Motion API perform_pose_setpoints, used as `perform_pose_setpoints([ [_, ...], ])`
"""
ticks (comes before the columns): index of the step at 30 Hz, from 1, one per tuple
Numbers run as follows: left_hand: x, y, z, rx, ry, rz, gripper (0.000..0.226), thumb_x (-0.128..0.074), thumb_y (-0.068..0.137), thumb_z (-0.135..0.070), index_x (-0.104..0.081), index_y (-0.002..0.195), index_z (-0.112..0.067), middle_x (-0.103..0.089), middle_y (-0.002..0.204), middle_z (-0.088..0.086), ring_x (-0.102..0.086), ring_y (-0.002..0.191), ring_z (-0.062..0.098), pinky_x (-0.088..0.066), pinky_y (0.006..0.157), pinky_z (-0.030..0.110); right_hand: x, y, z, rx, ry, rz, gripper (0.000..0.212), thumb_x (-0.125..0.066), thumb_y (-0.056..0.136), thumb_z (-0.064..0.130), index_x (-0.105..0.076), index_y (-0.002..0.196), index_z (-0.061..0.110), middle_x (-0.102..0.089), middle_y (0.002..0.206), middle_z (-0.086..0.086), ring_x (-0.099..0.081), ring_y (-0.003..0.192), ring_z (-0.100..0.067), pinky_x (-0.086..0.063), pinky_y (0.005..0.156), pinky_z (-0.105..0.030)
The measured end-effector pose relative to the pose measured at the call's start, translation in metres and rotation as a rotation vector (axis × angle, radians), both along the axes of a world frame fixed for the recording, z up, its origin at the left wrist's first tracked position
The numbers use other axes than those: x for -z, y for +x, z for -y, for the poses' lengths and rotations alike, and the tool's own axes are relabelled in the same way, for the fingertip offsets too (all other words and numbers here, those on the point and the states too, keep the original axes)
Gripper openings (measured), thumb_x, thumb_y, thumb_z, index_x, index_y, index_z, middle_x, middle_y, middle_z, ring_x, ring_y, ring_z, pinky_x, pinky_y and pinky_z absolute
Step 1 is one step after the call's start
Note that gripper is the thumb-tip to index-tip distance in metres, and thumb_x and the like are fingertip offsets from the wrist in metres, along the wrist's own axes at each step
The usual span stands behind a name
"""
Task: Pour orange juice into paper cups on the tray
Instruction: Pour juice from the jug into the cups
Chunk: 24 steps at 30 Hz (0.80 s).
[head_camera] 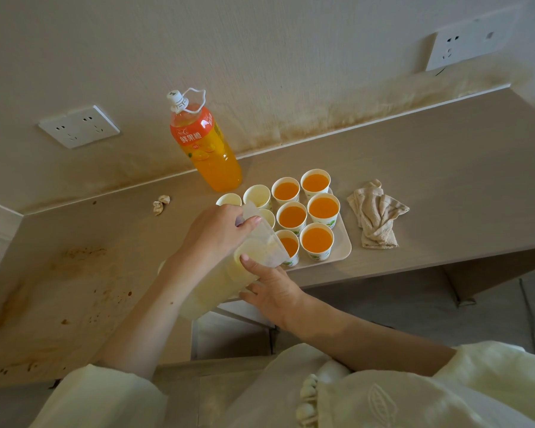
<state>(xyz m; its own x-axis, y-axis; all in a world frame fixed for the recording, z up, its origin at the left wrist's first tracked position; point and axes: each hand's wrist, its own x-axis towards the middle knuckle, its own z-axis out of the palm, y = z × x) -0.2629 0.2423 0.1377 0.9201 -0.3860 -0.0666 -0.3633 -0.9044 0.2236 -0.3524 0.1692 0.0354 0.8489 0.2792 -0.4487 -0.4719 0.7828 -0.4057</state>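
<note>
Your left hand (220,233) grips the pitcher (226,282) at its top; your right hand (272,288) cradles its lip, steadying the tilt over the near cup (289,247). The tray (342,247) sits mid-worktop (414,156). The empty cups (257,196) at far left await filling.

I can read 鲜果橙 in white on the juice bottle's (206,143) orange label, behind the tray (344,242); its smaller print is illegible.

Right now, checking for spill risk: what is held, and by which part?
A translucent pitcher: left hand grips its upper wall near the rim; right hand holds its lower side.
</note>
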Motion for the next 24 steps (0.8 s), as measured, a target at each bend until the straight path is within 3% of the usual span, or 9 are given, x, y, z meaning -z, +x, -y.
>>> perform_pose_setpoints([
  [6, 0.0004, 0.0012, 0.0027, 0.013, 0.005, -0.008, 0.051, -0.055, 0.091, -0.046, -0.036, 0.055, -0.015, -0.036, 0.052, -0.001, -0.036, 0.05, 0.017, -0.028, 0.051, 0.03, -0.0022, -0.0003, 0.003, -0.008, 0.009, -0.033, 0.102, -0.089, 0.059, 0.032, -0.034, 0.145, 0.026, -0.053, 0.137, -0.01, -0.048, 0.129, -0.036, -0.032, 0.112, -0.06],
  [11, -0.0004, 0.0018, 0.0044, 0.024, 0.005, -0.002, 0.052, -0.056, 0.091, -0.046, -0.035, 0.054, -0.015, -0.036, 0.052, 0.0, -0.037, 0.052, 0.019, -0.03, 0.054, 0.031, -0.0069, -0.0029, 0.005, 0.022, 0.023, -0.038, 0.089, -0.079, 0.067, 0.025, -0.035, 0.144, 0.023, -0.055, 0.134, -0.011, -0.051, 0.124, -0.034, -0.04, 0.106, -0.05],
  [24, -0.0038, 0.0011, 0.0079, 0.04, 0.031, 0.01, 0.052, -0.056, 0.091, -0.045, -0.034, 0.054, -0.015, -0.036, 0.053, 0.001, -0.035, 0.051, 0.017, -0.028, 0.052, 0.029, -0.0047, -0.0014, 0.004, 0.021, 0.06, -0.029, 0.09, -0.081, 0.066, 0.025, -0.035, 0.144, 0.022, -0.053, 0.136, -0.013, -0.049, 0.126, -0.035, -0.036, 0.111, -0.053],
])
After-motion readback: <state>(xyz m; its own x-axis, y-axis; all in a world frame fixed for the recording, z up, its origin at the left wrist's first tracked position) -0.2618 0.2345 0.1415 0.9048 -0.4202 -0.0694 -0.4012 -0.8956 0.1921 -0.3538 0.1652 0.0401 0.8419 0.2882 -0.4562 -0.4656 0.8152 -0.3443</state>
